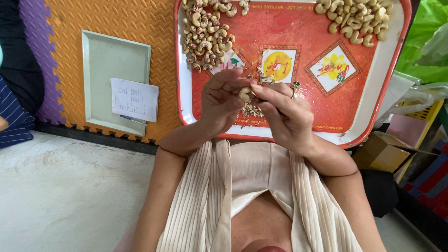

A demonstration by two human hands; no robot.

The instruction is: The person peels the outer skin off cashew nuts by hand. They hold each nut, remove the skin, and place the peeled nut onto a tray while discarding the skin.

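While both hands [252, 105] pinch cashew [244, 94], red tray [298, 35] holds two cashew piles [205, 32].

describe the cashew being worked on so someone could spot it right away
Start at the big red tray with its white rim. Over its near edge the left hand and right hand meet, pinching one pale cashew between the fingertips. Unlike the two heaps at the tray's far corners, it is single and lifted off the tray.
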